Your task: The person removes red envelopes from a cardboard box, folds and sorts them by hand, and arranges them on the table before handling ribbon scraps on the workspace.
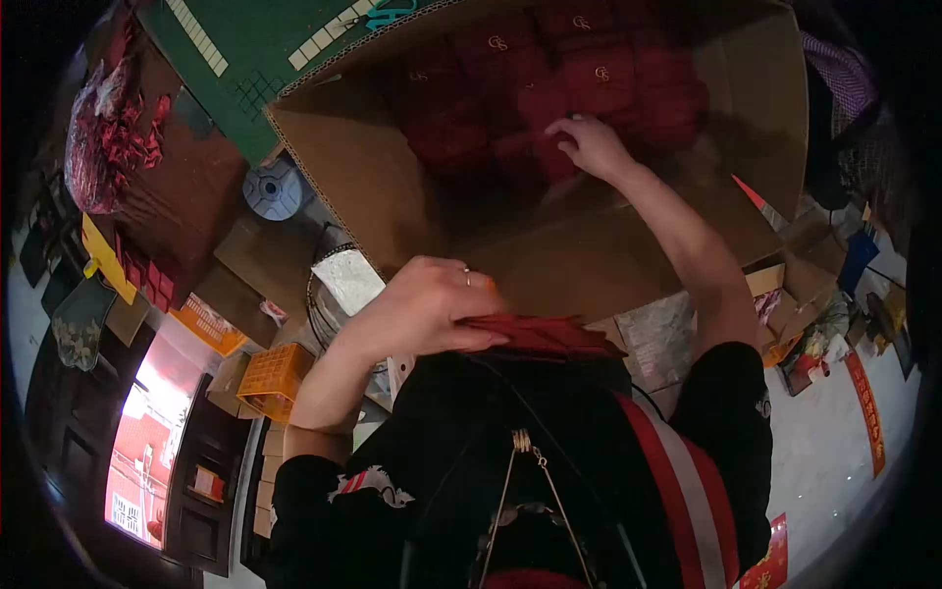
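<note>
My left hand, with a ring on one finger, is closed on a stack of flat red pieces held against my body, at the near edge of a large cardboard box. Inside the box lie rows of red packets with small gold marks. My right hand reaches into the box over the packets. Its fingers are curled and somewhat apart, and nothing shows between them.
A green mat with teal scissors lies behind the box. Left are a red-brown table, a plastic bag of red pieces and orange crates. Small cartons stand on the right.
</note>
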Available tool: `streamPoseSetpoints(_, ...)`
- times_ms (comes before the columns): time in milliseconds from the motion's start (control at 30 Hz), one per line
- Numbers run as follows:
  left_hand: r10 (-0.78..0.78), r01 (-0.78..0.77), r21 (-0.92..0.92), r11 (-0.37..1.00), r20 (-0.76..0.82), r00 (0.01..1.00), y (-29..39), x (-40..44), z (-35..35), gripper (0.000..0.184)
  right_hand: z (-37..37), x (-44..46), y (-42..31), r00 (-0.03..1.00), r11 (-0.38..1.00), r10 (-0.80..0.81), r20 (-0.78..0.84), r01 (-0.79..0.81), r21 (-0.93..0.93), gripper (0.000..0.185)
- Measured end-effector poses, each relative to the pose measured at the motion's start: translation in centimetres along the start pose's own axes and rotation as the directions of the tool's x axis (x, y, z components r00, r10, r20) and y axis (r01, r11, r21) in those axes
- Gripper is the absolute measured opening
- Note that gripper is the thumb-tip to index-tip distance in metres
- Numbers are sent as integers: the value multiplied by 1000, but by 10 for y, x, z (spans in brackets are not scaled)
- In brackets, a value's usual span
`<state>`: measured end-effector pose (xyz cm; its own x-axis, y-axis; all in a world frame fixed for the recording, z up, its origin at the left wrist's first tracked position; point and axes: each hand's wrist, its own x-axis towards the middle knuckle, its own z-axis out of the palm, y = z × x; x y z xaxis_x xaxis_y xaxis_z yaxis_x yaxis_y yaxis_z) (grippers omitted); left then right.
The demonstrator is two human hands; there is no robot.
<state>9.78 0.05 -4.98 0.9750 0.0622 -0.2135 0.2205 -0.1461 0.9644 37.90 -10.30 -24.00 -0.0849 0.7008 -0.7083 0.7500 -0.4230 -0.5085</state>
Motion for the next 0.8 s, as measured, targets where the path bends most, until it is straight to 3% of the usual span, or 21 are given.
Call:
streamPoseSetpoints(33,35,-34,12,999,-27,999,4,-3,2,22,20,14,10,1000,1000,-6,3,6,0,35)
streamPoseSetpoints(100,-12,13,53,998,-22,1000,17,-10,-1,24,66,44,27,974,974,-199,-109,183,-136,37)
streamPoseSetpoints(167,-49,51,103,993,-24,999,17,-15,0,26,88,61,19,991,982,-132,-12,129,-141,37)
streamPoseSetpoints(233,-51,56,89,994,-60,997,14,-18,4,27,105,70,14,978,882,-189,-94,126,-454,40)
streamPoseSetpoints(267,-45,52,77,996,-96,994,12,-18,6,27,110,74,13,978,881,-190,-91,129,-456,40)
streamPoseSetpoints(333,-41,49,73,996,-109,993,12,-15,8,27,109,78,9,991,750,-133,12,108,-653,42)
streamPoseSetpoints(433,-43,53,75,996,-118,992,8,-14,8,27,100,72,-4,972,780,-194,-129,74,-622,40)
streamPoseSetpoints(567,-56,68,91,994,-127,990,2,-18,10,27,100,51,0,957,759,-290,-11,224,-611,33)
streamPoseSetpoints(633,-61,71,88,994,-114,992,6,-16,4,26,105,30,-5,952,944,-307,-6,304,-129,27)
streamPoseSetpoints(667,-70,79,89,993,-102,992,8,-16,1,26,95,19,-11,960,964,-266,87,266,18,22)
streamPoseSetpoints(700,-73,82,87,993,-105,992,6,-15,3,26,97,21,-8,959,963,-269,91,268,18,22)
streamPoseSetpoints(733,-56,67,67,995,-150,987,3,-15,7,25,100,20,-5,987,975,-58,150,23,222,23)
streamPoseSetpoints(800,-38,49,50,998,-196,980,1,-14,7,24,99,22,0,959,890,139,247,-230,393,24)
